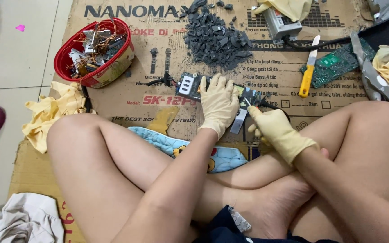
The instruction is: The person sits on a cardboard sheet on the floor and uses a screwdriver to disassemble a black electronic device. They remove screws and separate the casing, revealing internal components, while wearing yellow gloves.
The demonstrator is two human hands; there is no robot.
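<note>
A dark circuit board (189, 85) with a white component lies on the flattened cardboard (266, 76) in front of my crossed legs. My left hand (219, 104), in a cream rubber glove, presses flat on the board's right part. My right hand (277, 130), also gloved, grips a small tool (266, 104) with a dark handle whose tip touches the board's right end. A flat metal blade (239, 121) lies under the board between the two hands.
A red bowl (64, 56) of copper wire and metal scraps stands at the back left. A heap of dark grey chips (214, 38) lies behind the board. A yellow-handled knife (309, 72), a green circuit board (336, 63), a metal box (279, 24) and yellow cloths (50, 112) lie around.
</note>
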